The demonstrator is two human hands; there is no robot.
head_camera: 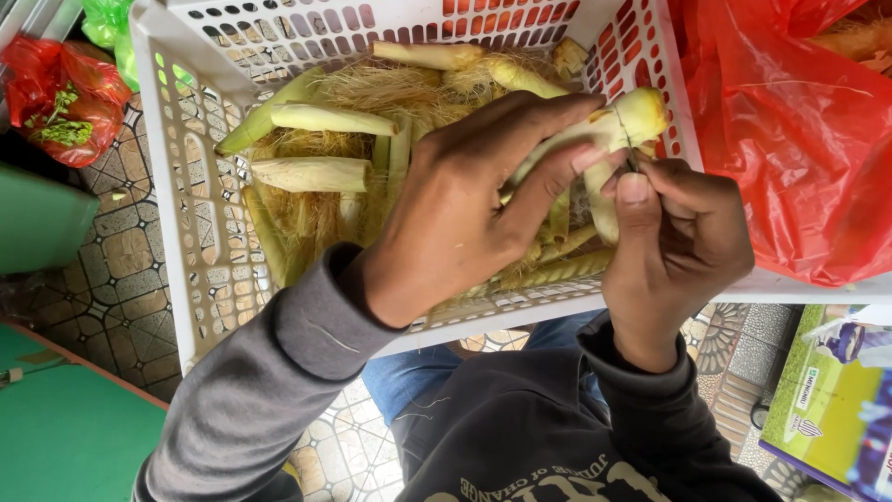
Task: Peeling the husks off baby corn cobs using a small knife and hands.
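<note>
While both hands, left point(465, 200) and right point(674, 246), grip it, the baby corn point(609, 130) hangs over the basket point(200, 232).

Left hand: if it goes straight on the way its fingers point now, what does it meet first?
The left hand points up and right, along the pale corn ear that it holds. Past the ear's tip comes the white basket wall, then probably the red bag outside it; depth is unclear.

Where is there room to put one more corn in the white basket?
The white basket is crowded with husks and silk. Some room shows along its left wall. Both hands, left hand and right hand, fill the right side, holding a corn piece.
</note>
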